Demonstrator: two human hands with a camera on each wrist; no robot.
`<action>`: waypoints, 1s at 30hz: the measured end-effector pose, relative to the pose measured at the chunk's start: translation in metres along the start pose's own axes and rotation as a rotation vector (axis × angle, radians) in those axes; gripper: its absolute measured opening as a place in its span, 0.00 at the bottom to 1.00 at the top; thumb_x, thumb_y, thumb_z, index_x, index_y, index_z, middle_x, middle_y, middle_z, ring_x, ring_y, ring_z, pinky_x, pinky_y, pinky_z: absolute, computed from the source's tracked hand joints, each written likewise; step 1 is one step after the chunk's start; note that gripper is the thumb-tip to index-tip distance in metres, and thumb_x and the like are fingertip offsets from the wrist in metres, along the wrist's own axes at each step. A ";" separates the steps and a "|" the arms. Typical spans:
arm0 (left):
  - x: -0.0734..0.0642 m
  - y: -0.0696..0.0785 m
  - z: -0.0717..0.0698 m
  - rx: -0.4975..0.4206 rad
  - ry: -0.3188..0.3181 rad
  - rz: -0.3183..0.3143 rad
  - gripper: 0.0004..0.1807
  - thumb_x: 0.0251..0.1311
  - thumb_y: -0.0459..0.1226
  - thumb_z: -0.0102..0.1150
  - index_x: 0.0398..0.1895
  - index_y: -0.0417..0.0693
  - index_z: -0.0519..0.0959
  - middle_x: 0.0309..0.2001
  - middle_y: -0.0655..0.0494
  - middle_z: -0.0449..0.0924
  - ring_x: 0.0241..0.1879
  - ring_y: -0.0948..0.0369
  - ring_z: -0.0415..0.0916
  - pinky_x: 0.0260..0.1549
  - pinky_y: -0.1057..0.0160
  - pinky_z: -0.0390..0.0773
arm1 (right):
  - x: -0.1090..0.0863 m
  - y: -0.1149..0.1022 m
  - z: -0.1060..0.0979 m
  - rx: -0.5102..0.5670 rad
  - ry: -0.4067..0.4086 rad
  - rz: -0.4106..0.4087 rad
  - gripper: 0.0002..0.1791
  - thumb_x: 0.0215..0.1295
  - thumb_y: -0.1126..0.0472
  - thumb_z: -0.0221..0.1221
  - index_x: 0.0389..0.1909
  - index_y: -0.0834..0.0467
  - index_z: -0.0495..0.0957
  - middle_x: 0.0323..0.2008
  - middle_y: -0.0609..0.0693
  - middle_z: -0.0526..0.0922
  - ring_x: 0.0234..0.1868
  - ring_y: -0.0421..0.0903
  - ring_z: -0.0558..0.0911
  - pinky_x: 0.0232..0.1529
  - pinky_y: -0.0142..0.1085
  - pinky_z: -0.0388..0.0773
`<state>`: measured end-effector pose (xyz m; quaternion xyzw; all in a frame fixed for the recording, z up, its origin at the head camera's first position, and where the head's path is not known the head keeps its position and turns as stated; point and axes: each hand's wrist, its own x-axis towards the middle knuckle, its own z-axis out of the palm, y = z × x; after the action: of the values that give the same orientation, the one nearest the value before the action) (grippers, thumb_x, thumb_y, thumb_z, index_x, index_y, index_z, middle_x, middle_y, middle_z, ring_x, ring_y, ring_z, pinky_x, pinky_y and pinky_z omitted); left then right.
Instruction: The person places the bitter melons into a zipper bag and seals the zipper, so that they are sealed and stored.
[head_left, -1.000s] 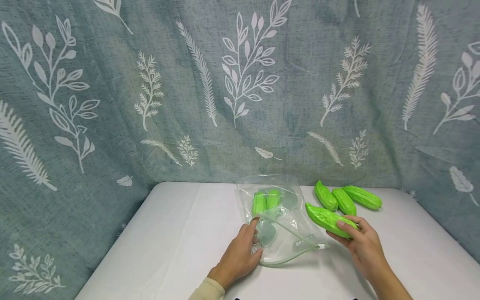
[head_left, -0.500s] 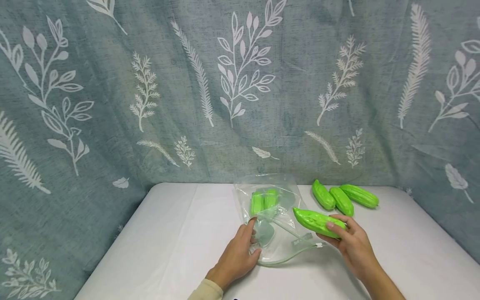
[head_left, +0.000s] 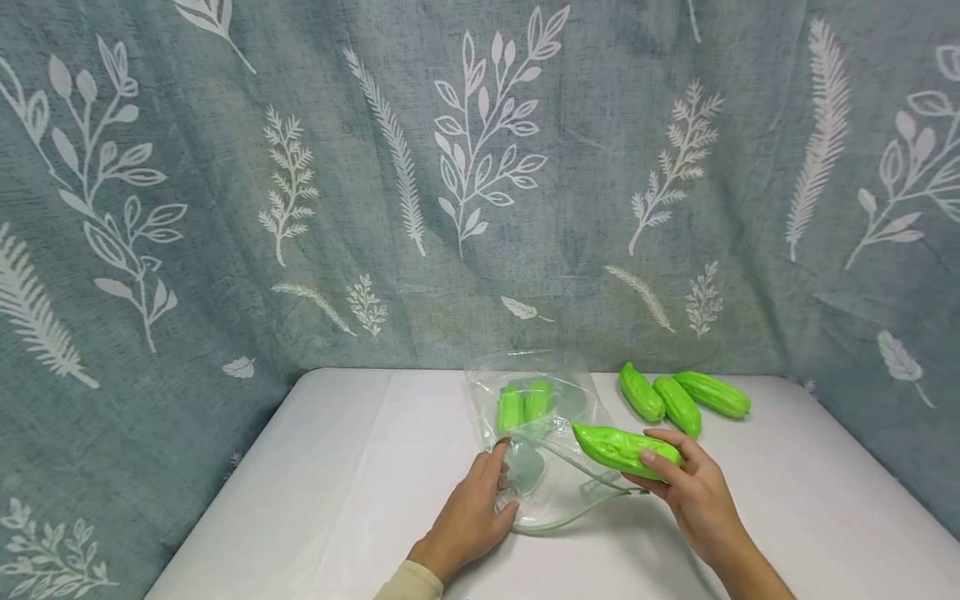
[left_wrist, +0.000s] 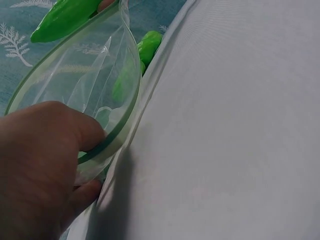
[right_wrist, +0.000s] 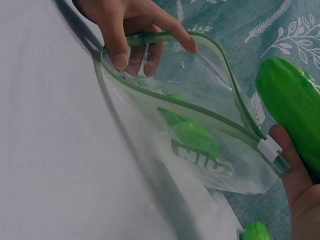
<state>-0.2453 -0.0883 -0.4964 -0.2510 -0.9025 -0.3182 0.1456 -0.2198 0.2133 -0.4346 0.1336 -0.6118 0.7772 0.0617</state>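
My right hand (head_left: 693, 492) grips a bright green bitter melon (head_left: 626, 450), bumpy with a pointed tip, held above the right end of a clear zip bag (head_left: 525, 471). In the right wrist view, one of its fingertips is right at the bag's white slider (right_wrist: 270, 148). My left hand (head_left: 472, 512) holds the left end of the bag's mouth, thumb and fingers spread at the green zip rim (right_wrist: 175, 105), which gapes wide. Inside the bag lie two green melons (head_left: 512, 408), seen through the plastic.
Three more green bitter melons (head_left: 678, 406) lie side by side on the white table (head_left: 360, 467), at the back right. A grey-green leaf-print curtain (head_left: 420, 317) hangs along the table's back and left edges.
My right hand has carried the bitter melon leftward and slightly down, from right of the bag to over its right end. The left hand keeps its hold on the bag's mouth.
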 end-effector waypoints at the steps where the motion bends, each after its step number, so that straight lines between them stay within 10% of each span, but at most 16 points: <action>1: 0.000 0.000 0.000 0.000 0.002 0.001 0.49 0.57 0.36 0.68 0.79 0.51 0.51 0.52 0.57 0.72 0.47 0.67 0.78 0.45 0.68 0.80 | -0.001 0.000 0.001 -0.009 0.002 0.000 0.15 0.73 0.70 0.54 0.57 0.62 0.70 0.52 0.55 0.74 0.49 0.46 0.83 0.50 0.45 0.82; 19: 0.000 -0.001 0.001 0.012 0.000 -0.013 0.49 0.57 0.37 0.68 0.79 0.52 0.51 0.53 0.58 0.71 0.48 0.67 0.78 0.46 0.67 0.81 | -0.005 -0.006 0.009 -0.343 0.075 0.023 0.21 0.69 0.64 0.62 0.55 0.69 0.67 0.48 0.53 0.79 0.44 0.44 0.82 0.41 0.35 0.84; 30: 0.000 -0.001 0.001 0.011 0.024 0.029 0.48 0.56 0.36 0.67 0.78 0.50 0.53 0.52 0.57 0.71 0.47 0.67 0.78 0.45 0.68 0.80 | -0.007 -0.007 0.011 -0.343 0.055 -0.028 0.19 0.68 0.67 0.62 0.53 0.69 0.68 0.48 0.52 0.79 0.44 0.42 0.81 0.41 0.34 0.83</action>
<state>-0.2459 -0.0883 -0.4975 -0.2596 -0.8987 -0.3140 0.1623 -0.2100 0.2049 -0.4281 0.1084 -0.7316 0.6638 0.1112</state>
